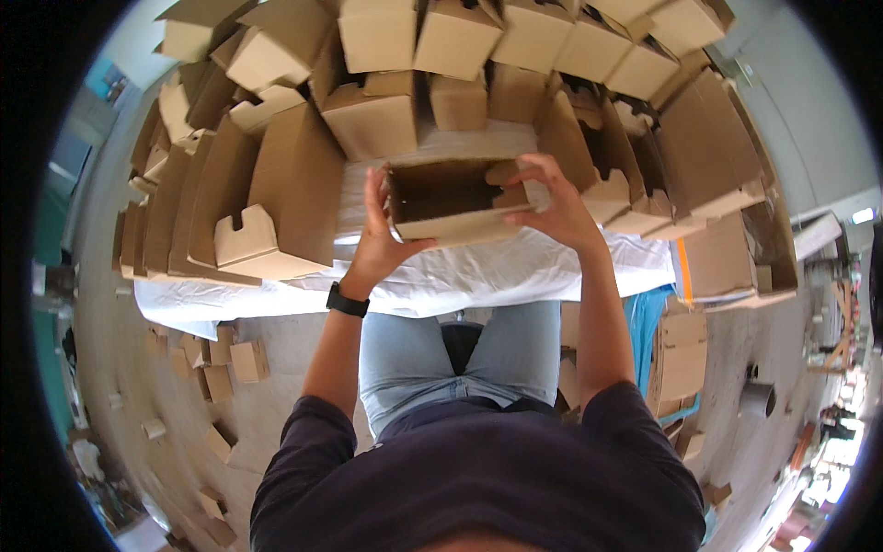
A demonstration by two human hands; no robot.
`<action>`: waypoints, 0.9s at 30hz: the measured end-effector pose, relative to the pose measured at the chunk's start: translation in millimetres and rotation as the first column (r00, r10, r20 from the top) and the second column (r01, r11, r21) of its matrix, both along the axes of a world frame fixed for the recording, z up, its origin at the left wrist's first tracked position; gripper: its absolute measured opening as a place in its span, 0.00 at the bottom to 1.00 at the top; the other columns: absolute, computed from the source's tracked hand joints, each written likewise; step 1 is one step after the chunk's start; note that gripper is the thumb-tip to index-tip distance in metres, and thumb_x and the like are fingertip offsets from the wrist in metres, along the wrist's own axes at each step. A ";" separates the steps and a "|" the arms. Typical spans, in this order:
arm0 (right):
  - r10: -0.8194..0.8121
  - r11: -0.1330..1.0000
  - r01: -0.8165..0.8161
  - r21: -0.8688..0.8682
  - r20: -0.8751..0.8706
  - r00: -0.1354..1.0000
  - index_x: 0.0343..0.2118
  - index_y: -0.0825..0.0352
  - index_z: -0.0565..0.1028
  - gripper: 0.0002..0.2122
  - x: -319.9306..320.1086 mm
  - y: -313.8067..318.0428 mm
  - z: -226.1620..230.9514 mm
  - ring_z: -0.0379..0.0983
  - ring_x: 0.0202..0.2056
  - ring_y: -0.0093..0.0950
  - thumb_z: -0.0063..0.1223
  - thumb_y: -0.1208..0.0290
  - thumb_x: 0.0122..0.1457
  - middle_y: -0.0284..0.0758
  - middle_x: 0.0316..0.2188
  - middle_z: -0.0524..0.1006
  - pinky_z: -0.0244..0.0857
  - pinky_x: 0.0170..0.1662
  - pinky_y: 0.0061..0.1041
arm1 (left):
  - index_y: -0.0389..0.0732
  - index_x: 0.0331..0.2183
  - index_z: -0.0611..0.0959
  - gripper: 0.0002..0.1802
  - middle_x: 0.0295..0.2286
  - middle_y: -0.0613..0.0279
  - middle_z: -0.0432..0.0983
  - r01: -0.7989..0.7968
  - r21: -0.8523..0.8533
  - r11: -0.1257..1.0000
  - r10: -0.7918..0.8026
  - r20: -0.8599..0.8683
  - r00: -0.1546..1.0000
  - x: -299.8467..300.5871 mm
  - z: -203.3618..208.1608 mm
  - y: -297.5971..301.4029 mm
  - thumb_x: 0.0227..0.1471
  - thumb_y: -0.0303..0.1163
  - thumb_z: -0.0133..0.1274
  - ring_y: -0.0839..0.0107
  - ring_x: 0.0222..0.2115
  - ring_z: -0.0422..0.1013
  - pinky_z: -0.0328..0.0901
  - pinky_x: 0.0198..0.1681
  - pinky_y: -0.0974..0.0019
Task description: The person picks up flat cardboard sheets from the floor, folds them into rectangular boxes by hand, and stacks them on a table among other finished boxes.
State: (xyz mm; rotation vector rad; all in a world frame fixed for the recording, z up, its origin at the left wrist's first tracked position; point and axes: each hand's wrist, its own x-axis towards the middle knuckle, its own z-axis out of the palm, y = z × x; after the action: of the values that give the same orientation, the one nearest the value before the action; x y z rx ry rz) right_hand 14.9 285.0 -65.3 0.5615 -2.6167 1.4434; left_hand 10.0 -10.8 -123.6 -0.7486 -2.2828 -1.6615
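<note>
An open-topped cardboard box (460, 228) is between my two hands, over the near part of the white-covered table (441, 287). My left hand (379, 230) grips its left end, with the thumb along the near wall and the fingers up the side. At the right end, my right hand (552, 204) holds the box with its fingers by the far corner and its thumb on the near wall. The inside of the box is dark, and a flap stands up near my right fingers. A dark watch (347, 300) is on my left wrist.
Tall open cardboard boxes (292, 189) stand packed on the left, with more boxes (607, 152) on the right. Rows of boxes (377, 37) rise at the back. Small boxes (248, 361) lie on the floor at left. A larger carton (679, 354) stands below the table's right end.
</note>
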 end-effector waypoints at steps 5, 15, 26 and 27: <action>-0.123 0.981 0.142 0.129 -0.146 0.982 0.60 0.58 0.64 0.38 13.2 -3.1 3.4 0.71 0.52 0.33 0.71 0.73 0.43 0.37 0.49 0.76 0.63 0.56 0.33 | 0.46 0.65 0.33 0.76 0.65 0.47 0.41 0.041 0.049 0.998 -0.044 0.044 0.998 -5.2 -2.7 5.3 0.31 0.23 0.73 0.55 0.63 0.48 0.52 0.64 0.55; -0.158 0.944 0.284 0.167 -0.528 0.834 0.29 0.67 0.77 0.06 109.1 -30.1 -4.8 0.70 0.51 0.38 0.57 0.72 0.49 0.39 0.45 0.76 0.70 0.46 0.35 | 0.43 0.64 0.45 0.62 0.60 0.47 0.51 0.062 -0.073 0.995 -0.072 -0.133 0.988 23.6 -2.5 -5.9 0.37 0.28 0.70 0.53 0.60 0.53 0.51 0.63 0.50; -0.475 0.759 0.571 0.313 -0.334 0.814 0.36 0.60 0.79 0.12 278.3 9.7 -30.2 0.74 0.42 0.31 0.54 0.72 0.45 0.35 0.47 0.73 0.71 0.38 0.28 | 0.42 0.63 0.51 0.55 0.59 0.49 0.55 0.427 -0.266 0.864 -0.492 -0.272 0.827 80.1 16.4 89.3 0.42 0.38 0.68 0.47 0.59 0.56 0.54 0.61 0.51; -0.519 0.730 0.606 0.317 -0.321 0.792 0.35 0.60 0.79 0.12 292.5 17.3 -32.3 0.74 0.42 0.31 0.54 0.73 0.45 0.35 0.47 0.73 0.72 0.37 0.28 | 0.43 0.63 0.51 0.56 0.59 0.49 0.54 0.463 -0.247 0.852 -0.512 -0.204 0.834 86.6 14.8 102.1 0.42 0.37 0.69 0.47 0.60 0.56 0.53 0.61 0.51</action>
State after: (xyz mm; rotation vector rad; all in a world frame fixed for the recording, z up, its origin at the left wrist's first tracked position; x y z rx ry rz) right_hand 307.4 302.3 -97.6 -0.0835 -2.5745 0.6168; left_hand 96.5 91.4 -108.8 -1.6141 -2.1875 -1.4111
